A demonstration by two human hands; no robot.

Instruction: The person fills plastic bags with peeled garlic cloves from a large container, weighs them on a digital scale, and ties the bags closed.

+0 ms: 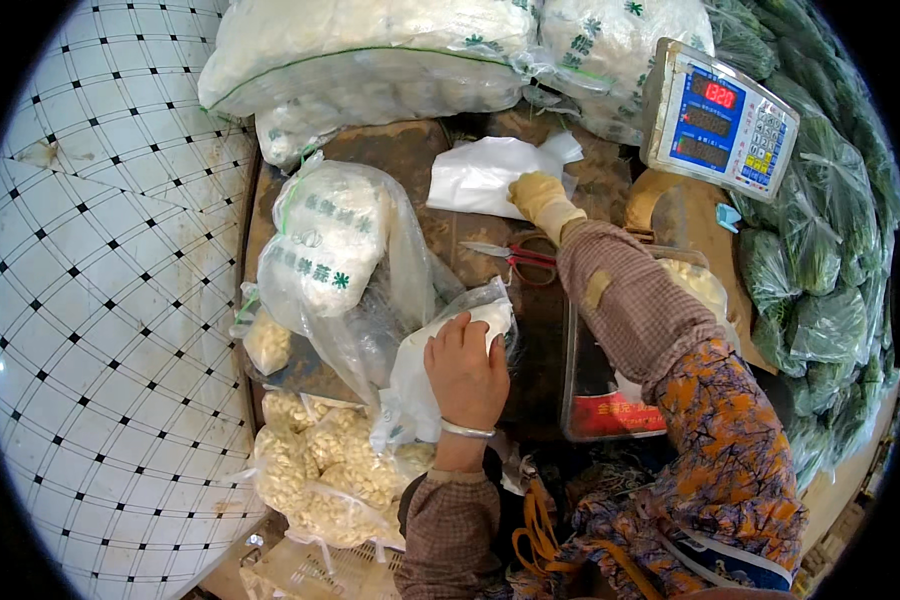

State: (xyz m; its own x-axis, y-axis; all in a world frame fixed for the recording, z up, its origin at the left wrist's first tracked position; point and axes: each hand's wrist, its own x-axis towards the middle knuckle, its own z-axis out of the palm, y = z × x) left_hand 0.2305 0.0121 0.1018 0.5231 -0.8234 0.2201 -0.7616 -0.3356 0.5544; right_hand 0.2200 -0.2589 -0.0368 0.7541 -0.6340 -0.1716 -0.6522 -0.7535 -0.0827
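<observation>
My bare left hand (467, 375), with a silver bracelet at the wrist, lies palm down over a white plastic bag (410, 365), fingers stretched out. Farther off, my right hand (542, 200) wears a pale yellowish glove. Its fingers are curled at the edge of a stack of thin white plastic bags (485, 178) and appear to pinch it. Between the two hands lie scissors (532, 260) with red handles, blades pointing left. Left of them slumps a clear bag with green print (330, 235), filled with something pale.
Large stuffed sacks (390, 85) line the table's back. A tilted scale display (720, 120) stands at the far right, before bagged green vegetables (830, 250). Clear bags of peeled garlic cloves (330, 460) sit front left, above a plastic crate (315, 570). White tiles (120, 300) spread leftward.
</observation>
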